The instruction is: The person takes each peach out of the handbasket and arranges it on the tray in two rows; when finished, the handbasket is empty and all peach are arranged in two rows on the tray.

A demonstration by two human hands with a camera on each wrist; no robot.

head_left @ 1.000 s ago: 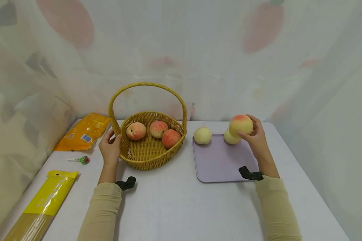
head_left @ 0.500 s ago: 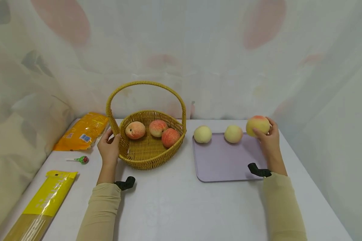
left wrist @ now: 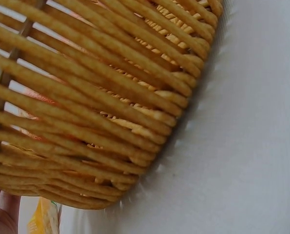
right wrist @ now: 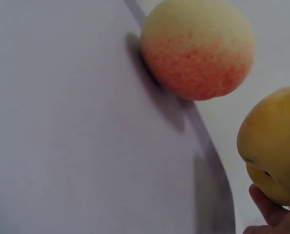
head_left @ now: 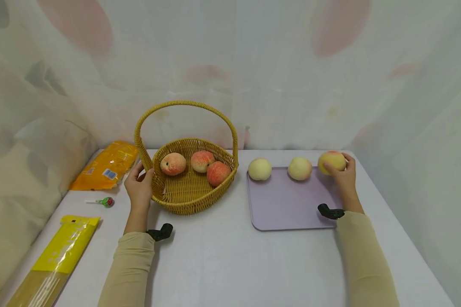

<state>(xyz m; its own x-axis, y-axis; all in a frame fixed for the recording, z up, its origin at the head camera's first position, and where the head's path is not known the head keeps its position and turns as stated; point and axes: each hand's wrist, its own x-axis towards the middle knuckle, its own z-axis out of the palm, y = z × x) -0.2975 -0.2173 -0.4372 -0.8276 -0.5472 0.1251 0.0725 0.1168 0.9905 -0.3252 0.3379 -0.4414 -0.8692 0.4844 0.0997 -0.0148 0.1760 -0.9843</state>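
Note:
My left hand [head_left: 139, 189] grips the left side of a wicker basket [head_left: 188, 208], by the foot of its tall handle. Inside the basket lie three reddish peaches, among them a red peach [head_left: 218, 173] on the right. In my right hand [head_left: 345, 177] is a yellow peach [right wrist: 274, 146], held at the far right corner of a lilac tray [head_left: 292, 209]. Along the tray's far edge sit a pale peach [head_left: 259, 169] at the left corner and a second pale peach [head_left: 299, 168] in the middle. Whether the yellow peach touches the tray, I cannot tell.
On the left of the white table [head_left: 230, 264] lie an orange packet [head_left: 105, 168], a lollipop [head_left: 106, 202] and a yellow-topped pack of noodles [head_left: 57, 251]. Patterned curtains [head_left: 253, 76] hang behind and at both sides.
My right hand has carried the yellow peach rightward, from in front of the middle peach to the tray's far right corner, then slightly lower. The left hand stays on the basket.

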